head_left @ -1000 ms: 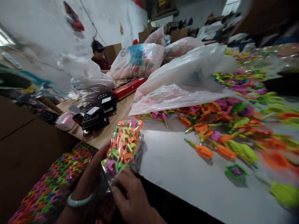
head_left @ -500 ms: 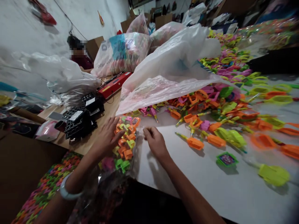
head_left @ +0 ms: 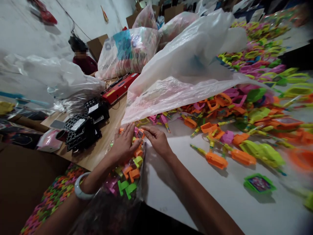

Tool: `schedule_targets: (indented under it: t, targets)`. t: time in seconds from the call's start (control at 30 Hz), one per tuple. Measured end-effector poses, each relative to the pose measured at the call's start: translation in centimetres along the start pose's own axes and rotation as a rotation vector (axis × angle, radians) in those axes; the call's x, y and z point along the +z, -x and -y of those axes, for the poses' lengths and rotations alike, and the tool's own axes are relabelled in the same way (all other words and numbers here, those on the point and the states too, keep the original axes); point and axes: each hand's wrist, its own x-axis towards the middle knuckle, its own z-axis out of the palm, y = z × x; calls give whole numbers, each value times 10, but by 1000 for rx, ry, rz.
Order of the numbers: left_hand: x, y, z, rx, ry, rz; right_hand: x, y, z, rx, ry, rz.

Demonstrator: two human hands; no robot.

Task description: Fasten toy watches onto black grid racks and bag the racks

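A clear plastic bag (head_left: 139, 162) filled with small orange, yellow, green and pink plastic pieces lies at the table's edge. My left hand (head_left: 124, 143) rests flat on its upper part, fingers stretched out, holding nothing. At the bag's upper right corner, my right hand (head_left: 157, 140) has thumb and forefinger pinched together on the edge of the plastic; the fingertips partly hide the grip. Beneath my left palm some pieces are covered. A white bangle (head_left: 81, 187) circles my left wrist.
Orange and yellow plastic pieces with pen-like tips (head_left: 216, 160) and a green diamond-shaped piece (head_left: 259, 183) lie to the right. Behind is a large translucent sack (head_left: 181, 71). Black plastic trays (head_left: 79, 130) and a red device (head_left: 119, 88) stand left. A person (head_left: 84, 62) sits far back.
My right hand has moved left and up onto the bag's corner. My left hand has shifted right, further over the bag. The view has turned slightly.
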Motion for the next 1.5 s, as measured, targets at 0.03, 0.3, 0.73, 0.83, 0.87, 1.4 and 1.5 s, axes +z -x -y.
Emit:
schedule_targets:
  t: [0.03,0.3,0.73,0.83,0.87,1.4,1.5]
  targets:
    - [1,0,0,3,5,-2,0,0,1,-29,20,13]
    - [7,2,-1,34,-131,-35,2,-3,-1,-159,119,94]
    - [3,2,2,83,-215,-43,4,-10,-10,-181,121,147]
    - [3,2,1,87,-218,-50,4,-8,-11,-170,115,151]
    - [3,2,1,82,-215,-48,5,-7,-10,-173,117,137]
    - [-2,6,-1,34,115,-160,9,8,-8,-437,243,200]
    - [-6,6,-2,-48,290,-250,13,6,-6,-229,62,47]
